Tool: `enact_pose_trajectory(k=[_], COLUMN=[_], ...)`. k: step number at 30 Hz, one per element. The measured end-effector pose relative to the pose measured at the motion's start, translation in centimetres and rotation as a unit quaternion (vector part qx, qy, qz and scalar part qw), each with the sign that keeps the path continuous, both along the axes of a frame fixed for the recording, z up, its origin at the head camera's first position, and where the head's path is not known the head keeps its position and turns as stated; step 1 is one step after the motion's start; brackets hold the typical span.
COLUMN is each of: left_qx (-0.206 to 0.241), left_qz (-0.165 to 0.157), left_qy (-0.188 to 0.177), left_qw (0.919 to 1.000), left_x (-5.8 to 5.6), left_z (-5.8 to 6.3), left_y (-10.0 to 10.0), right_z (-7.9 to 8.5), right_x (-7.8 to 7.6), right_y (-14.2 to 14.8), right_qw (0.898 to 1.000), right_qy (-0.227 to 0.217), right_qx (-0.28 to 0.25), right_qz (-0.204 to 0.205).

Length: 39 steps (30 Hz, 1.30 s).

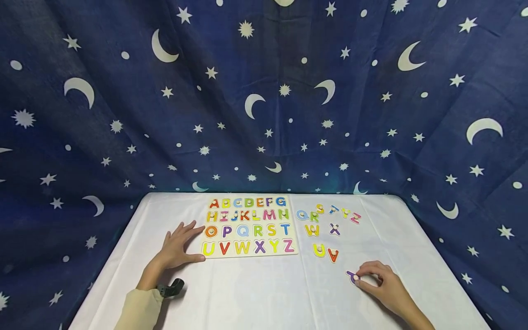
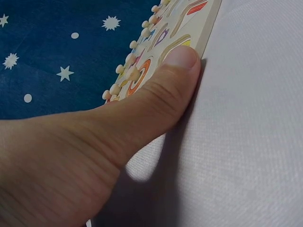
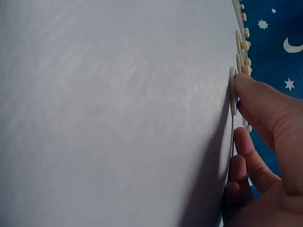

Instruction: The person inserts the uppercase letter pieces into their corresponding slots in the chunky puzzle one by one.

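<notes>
Purple letter (image 1: 351,276): in the right grip (image 1: 381,283), its knob (image 1: 356,277) pinched.
Left grip (image 1: 177,247): fingers spread, thumb touching the letter board (image 1: 251,238).
Loose letters (image 1: 312,230): on the bench (image 1: 247,293), ahead of the right grip, to its left.

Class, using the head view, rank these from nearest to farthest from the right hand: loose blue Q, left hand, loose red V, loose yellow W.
1. Loose red V: left of the right hand.
2. Loose yellow W: farther left, beyond the V.
3. Loose blue Q: beyond the W.
4. Left hand: at the board's left edge.
</notes>
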<state>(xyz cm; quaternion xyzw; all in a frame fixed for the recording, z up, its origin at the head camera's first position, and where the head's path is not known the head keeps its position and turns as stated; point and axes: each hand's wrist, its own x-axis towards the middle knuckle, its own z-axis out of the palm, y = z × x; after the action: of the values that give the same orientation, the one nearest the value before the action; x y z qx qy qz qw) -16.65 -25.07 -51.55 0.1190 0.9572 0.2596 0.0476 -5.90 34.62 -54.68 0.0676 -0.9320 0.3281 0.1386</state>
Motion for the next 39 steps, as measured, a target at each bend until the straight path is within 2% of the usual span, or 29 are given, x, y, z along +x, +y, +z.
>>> enact_pose_trajectory(k=[13, 19, 26, 31, 39], left_qx=[0.011, 0.009, 0.011, 0.006, 0.002], left_qz=[0.002, 0.003, 0.002, 0.003, 0.002], left_qy=[0.003, 0.000, -0.002, -0.005, -0.002], left_qw=[0.9999, 1.0000, 0.9999, 1.0000, 1.0000], left_x=[0.0, 0.1, 0.1, 0.0, 0.0], left_z=[0.0, 0.1, 0.1, 0.0, -0.1], left_y=[-0.1, -0.1, -0.1, -0.2, -0.1], right_z=[-0.5, -0.4, 0.2, 1.3, 2.3], right_x=[-0.3, -0.2, -0.6, -1.7, -4.8], right_y=[-0.7, -1.3, -1.5, -2.6, -6.3], right_qw=[1.000, 0.999, 0.998, 0.999, 0.998], right_qy=[0.019, 0.014, 0.042, 0.041, 0.032], right_qx=[-0.008, -0.004, 0.008, -0.010, -0.052], right_qz=[-0.023, -0.044, -0.034, -0.030, 0.002])
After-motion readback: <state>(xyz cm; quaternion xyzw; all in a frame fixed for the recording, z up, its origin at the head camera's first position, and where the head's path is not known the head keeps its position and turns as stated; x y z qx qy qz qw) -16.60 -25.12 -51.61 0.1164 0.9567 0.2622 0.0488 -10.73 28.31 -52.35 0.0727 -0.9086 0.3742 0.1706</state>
